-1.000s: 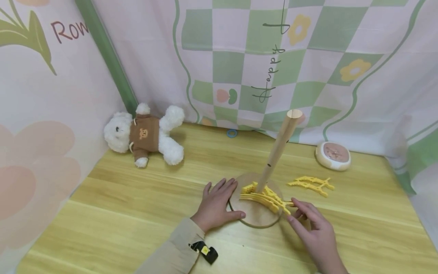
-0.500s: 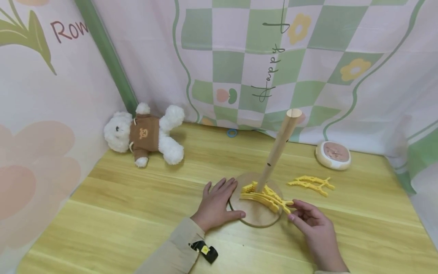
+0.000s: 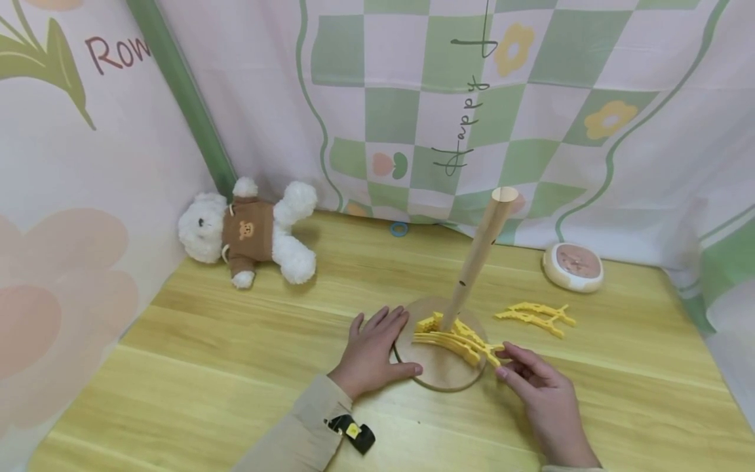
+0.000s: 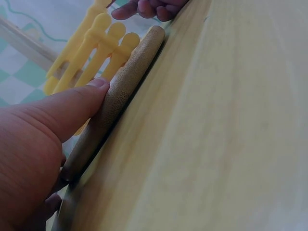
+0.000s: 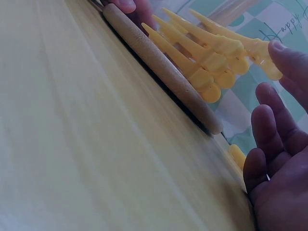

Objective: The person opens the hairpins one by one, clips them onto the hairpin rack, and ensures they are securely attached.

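Observation:
A round wooden base (image 3: 436,377) carries an upright wooden post (image 3: 478,259) with small dark holes. Several curved yellow plastic pieces with forked ends (image 3: 445,342) lie stacked on the base around the foot of the post. My left hand (image 3: 374,357) rests on the base's left side, its fingers straight and spread, the thumb (image 4: 79,103) against the rim in the left wrist view. My right hand (image 3: 545,393) pinches the forked end of one yellow plastic piece (image 5: 262,53) between thumb and index finger, just past the base's right edge. The other right fingers are loosely bent.
Two more yellow forked pieces (image 3: 537,318) lie on the table right of the base. A white plush toy (image 3: 250,229) in a brown top lies at the back left. A blue ring (image 3: 399,229) and a rounded white-and-pink device (image 3: 573,267) sit near the curtain (image 3: 395,111).
The right fingers have shifted slightly on the yellow piece's forked end, which has turned a little so the fork shows more. The left hand and base stay put.

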### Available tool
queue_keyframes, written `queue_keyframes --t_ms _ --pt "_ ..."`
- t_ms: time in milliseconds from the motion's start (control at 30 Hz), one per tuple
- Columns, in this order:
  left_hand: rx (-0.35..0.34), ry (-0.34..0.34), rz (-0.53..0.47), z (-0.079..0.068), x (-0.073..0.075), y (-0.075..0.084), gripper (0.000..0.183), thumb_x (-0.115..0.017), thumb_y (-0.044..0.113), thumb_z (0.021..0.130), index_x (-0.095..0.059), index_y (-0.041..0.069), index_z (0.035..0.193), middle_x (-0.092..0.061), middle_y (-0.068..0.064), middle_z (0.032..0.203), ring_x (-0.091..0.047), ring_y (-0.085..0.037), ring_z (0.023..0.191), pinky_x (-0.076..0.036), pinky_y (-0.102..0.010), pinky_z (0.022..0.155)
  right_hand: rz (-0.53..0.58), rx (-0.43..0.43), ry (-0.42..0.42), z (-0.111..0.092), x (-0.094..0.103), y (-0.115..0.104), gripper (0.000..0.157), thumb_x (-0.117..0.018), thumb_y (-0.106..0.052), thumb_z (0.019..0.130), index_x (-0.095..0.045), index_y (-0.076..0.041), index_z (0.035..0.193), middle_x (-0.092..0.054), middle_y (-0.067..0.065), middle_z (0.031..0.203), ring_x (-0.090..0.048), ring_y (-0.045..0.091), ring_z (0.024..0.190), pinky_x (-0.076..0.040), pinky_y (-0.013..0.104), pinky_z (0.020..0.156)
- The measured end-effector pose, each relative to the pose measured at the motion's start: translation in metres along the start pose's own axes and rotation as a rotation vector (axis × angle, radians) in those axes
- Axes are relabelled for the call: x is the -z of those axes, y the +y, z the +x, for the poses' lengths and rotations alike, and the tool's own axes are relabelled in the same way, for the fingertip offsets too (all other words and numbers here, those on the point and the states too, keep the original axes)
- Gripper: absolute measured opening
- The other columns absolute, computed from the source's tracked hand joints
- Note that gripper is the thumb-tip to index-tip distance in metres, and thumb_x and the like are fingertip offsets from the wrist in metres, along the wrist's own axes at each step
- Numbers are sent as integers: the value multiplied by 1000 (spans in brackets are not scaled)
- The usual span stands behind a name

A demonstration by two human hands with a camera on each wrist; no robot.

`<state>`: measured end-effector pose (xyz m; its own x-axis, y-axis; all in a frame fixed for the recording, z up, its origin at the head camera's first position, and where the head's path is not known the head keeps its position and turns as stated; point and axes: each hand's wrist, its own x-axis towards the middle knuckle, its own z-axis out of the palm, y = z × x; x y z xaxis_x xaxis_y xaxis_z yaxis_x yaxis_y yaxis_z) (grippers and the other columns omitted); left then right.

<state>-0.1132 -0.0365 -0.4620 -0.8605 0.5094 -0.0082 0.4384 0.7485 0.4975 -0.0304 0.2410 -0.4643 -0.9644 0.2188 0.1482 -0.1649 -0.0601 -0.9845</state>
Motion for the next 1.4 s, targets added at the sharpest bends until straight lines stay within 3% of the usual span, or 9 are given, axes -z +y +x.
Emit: queue_keyframes --t_ms 367,733,1400 --pt "0 -3 0 1 0 1 97 -69 66 83 -32 16 158 -29 -1 164 -22 -27 152 -7 -60 120 19 -7 45 0 -2 -2 42 -66 20 84 -61 15 126 -74 6 102 -67 10 89 -56 19 77" --pt "-4 2 24 2 -1 2 98 -69 67 83 -32 15 158 -29 -2 164 -23 -28 151 -9 -62 119 -31 -73 82 0 -2 -3 43 -70 14 86 -62 10 127 -75 4 99 -68 8 89 -55 18 77" --pt "7 -13 41 2 0 3 98 -69 65 84 -32 14 158 -28 -2 164 -22 -29 151 -8 -64 118 -140 -107 93 2 -9 -5 41 -75 7 85 -66 6 125 -75 -1 99 -68 5 91 -54 15 79"
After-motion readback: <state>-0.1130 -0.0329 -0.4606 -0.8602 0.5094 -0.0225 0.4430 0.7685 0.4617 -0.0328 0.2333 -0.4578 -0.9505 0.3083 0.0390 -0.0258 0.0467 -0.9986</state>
